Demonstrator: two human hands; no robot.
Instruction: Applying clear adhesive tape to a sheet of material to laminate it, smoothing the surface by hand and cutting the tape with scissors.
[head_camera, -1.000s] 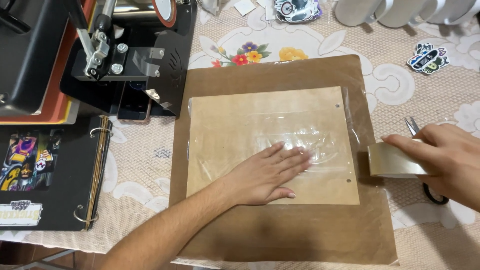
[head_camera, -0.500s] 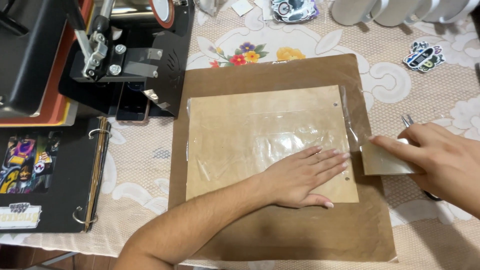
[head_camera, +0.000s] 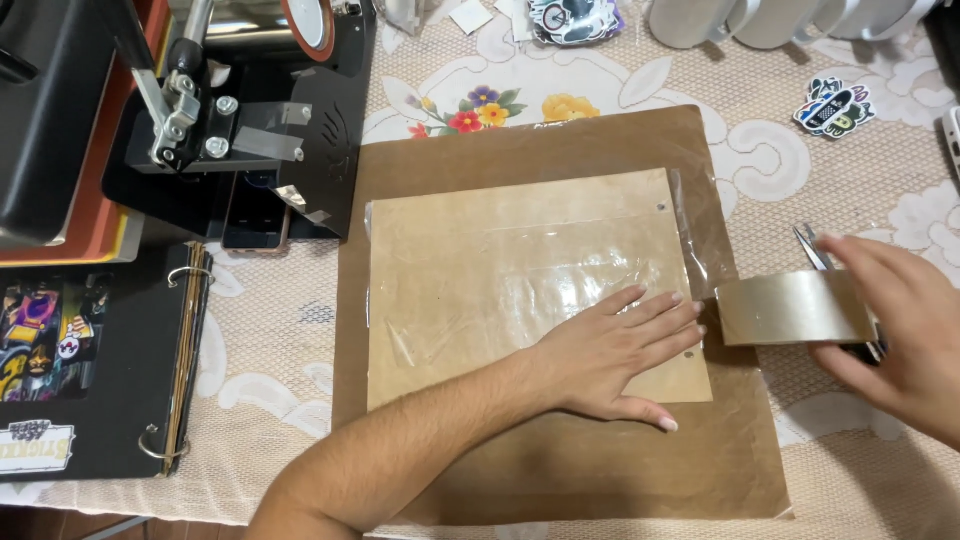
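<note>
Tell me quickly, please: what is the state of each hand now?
Left hand: open, fingers spread, pressing flat on the clear film over the tan sheet.
Right hand: closed on a wide tape roll.

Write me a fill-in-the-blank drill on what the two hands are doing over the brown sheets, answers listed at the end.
1. The left hand lies flat, palm down, on the lighter brown ____, which has clear film over it.
2. The right hand holds a wide roll of ____ beside that sheet's right edge.
3. Both sheets rest on a larger, darker brown board laid over a lace ____.
4. Along the left table edge lies a black ring ____ with stickers on its cover.

Missing words: sheet; tape; tablecloth; binder
</note>
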